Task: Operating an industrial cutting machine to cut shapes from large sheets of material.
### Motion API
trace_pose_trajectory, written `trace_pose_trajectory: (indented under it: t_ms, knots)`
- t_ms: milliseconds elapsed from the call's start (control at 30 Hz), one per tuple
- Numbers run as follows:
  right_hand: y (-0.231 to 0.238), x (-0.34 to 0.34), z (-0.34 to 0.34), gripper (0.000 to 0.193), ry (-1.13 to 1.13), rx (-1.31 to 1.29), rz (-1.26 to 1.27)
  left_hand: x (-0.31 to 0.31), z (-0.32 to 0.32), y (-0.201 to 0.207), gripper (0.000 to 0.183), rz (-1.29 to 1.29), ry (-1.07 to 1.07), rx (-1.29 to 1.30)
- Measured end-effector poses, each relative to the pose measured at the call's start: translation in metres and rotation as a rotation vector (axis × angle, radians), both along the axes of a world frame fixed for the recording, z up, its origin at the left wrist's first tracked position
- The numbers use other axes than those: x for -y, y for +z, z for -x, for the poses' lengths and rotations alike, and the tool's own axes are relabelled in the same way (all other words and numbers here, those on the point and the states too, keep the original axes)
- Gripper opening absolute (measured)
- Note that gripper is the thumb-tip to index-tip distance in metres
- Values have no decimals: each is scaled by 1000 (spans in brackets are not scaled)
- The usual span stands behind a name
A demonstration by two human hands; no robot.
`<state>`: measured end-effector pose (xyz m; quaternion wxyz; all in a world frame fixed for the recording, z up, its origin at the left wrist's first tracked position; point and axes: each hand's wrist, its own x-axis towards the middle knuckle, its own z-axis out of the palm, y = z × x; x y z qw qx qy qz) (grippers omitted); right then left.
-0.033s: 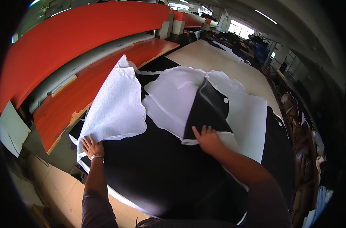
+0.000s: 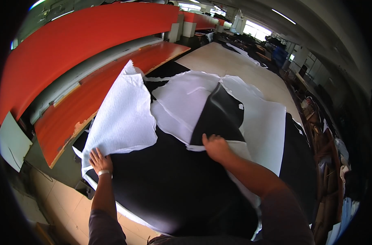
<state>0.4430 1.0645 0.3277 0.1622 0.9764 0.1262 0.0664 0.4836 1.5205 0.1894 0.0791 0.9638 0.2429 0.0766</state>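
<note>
Cutting table [image 2: 235, 61], long, pale top, running away toward the far windows; its near end is covered by a black sheet [image 2: 165, 183] spread flat and reaching the near edge. Over the black sheet lie torn pieces of white paper. Left piece of white paper [image 2: 120, 118]: large, crinkled, its far corner lifted to a point, its near edge ragged. Left hand [image 2: 100, 160]: open, fingers spread, palm down, pressing flat on the near corner of that left piece; a pale band sits at the wrist. Middle piece of white paper [image 2: 182, 106]: torn edges, lying between the left piece and a black triangular gap. Right hand [image 2: 215, 148]: knuckles up, fingers curled over the near edge of the middle piece where it meets the black sheet; whether it pinches the paper or only presses on it cannot be told. Right piece of white paper [image 2: 263, 126]: broad, lying flat beyond the right forearm, reaching toward the table's right side. Orange shelving [image 2: 92, 36]: long boards stepped in tiers along the left of the table. Floor [image 2: 59, 204]: pale tiles at lower left.
</note>
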Motion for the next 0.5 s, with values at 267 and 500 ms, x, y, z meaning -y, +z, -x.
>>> trace_pose_trajectory:
  t_ms: [267,500]
  knots:
    - [97,139,-68,39,-496,462,-668,46,35,29,59,-24,-172,-38]
    - [96,450,268,47,-987,1133,-946,40,32,35,60,-55,-124,-71]
